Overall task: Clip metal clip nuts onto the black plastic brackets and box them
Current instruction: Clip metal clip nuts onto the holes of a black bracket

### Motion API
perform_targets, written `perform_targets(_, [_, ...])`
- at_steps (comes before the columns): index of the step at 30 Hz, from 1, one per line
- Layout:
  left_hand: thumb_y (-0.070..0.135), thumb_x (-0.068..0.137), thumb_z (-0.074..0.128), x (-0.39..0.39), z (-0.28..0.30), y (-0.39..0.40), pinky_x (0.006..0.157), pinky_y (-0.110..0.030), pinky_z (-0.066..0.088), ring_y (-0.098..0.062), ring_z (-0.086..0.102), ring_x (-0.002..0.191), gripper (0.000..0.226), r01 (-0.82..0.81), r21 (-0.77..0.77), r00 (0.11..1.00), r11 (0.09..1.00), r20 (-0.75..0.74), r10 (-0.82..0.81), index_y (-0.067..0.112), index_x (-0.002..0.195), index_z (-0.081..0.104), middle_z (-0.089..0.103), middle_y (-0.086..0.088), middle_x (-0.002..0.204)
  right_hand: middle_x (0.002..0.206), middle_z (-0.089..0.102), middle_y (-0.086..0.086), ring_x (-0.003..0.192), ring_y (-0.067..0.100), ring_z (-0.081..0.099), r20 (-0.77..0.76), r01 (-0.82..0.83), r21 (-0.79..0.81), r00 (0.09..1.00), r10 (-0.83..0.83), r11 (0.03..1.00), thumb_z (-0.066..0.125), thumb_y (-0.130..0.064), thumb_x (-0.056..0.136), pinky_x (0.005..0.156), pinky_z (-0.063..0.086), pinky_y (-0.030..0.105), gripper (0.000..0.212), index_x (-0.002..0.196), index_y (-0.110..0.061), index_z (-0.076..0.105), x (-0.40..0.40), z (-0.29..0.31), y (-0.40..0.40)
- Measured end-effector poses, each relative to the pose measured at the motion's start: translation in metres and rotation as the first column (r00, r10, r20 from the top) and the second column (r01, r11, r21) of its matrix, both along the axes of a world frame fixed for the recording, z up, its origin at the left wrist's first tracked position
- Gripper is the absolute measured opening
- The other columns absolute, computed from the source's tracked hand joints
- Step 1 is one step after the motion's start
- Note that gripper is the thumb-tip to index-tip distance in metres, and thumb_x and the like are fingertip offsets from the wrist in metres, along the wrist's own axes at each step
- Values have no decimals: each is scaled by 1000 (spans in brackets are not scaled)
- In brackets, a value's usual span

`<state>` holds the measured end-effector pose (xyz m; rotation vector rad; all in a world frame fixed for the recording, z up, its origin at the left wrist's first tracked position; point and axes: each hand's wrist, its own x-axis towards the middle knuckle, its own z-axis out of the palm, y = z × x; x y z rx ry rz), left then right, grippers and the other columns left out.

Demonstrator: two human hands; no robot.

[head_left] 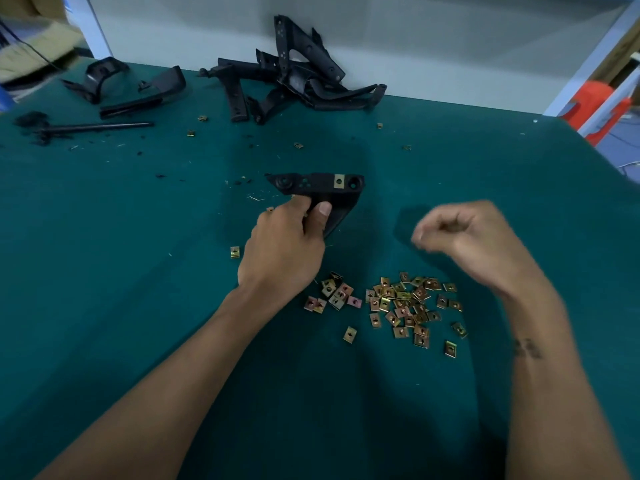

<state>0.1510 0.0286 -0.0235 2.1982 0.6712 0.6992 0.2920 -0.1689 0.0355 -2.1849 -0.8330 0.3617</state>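
Green table (pixel 138 306): one held bracket (pixel 317 187), perhaps fifty nuts (pixel 405 303).

A table (pixel 138 306) covered in dark green cloth carried the work. A heap of brass-coloured metal clips (pixel 405 304) lay spread on its near part, with single clips (pixel 234 252) scattered farther out. At the far edge, against the white wall, lay a pile of black plastic brackets (pixel 294 81). To the left lay two more brackets (pixel 128 88), a thin black rod (pixel 100 126) and black crumbs.
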Motion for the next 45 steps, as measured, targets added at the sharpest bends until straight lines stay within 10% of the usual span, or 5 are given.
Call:
perform_targets(3, [48, 105, 43, 0, -1, 1, 55, -35, 27, -25, 42, 59, 44, 10, -17, 1000, 1000, 6, -10, 26, 67, 39, 46, 6, 61, 78, 74, -15, 76, -1, 66, -101, -145, -325, 988, 118, 935, 81, -20, 84, 76, 47, 30, 10, 78, -28, 78, -2, 1, -1])
perform_targets(10, [48, 105, 43, 0, 0, 1, 51, -34, 23, -22, 43, 57, 44, 20, 11, 1000, 1000, -9, -20, 27, 67, 38, 46, 6, 59, 80, 67, -12, 75, 2, 62, 9, -85, -469, 995, 101, 879, 85, -21, 79, 59, 39, 18, 20, 84, -30, 68, -14, -2, 12])
perform_targets(16, [49, 105, 42, -1, 0, 0, 52, -35, 24, -24, 41, 58, 45, 36, 13, 999, 999, -20, -36, 26, 67, 36, 45, 6, 58, 80, 66, -19, 75, -4, 61, 89, -56, -470, 990, 111, 881, 71, 1, 77, 51, 39, 5, 36, 80, -35, 68, -24, -2, 18])
perform_targets(22, [49, 105, 42, -1, 0, -1, 51, -35, 22, -25, 41, 59, 46, 49, 48, 999, 998, -17, -48, 26, 66, 34, 44, 6, 57, 89, 67, -9, 82, 7, 65, 82, -83, -458, 987, 135, 885, 62, 8, 83, 71, 56, 24, 38, 92, -27, 72, -28, -5, 22])
perform_targets(45, [49, 104, 45, -3, -1, -3, 48, -32, 27, -19, 42, 48, 44, 96, 84, 995, 992, -14, -95, 28, 67, 36, 43, 7, 54, 100, 68, -3, 87, 12, 65, 237, -55, -262, 964, 120, 964, 71, -2, 90, 72, 54, 21, 19, 101, -18, 77, -26, -22, 34])
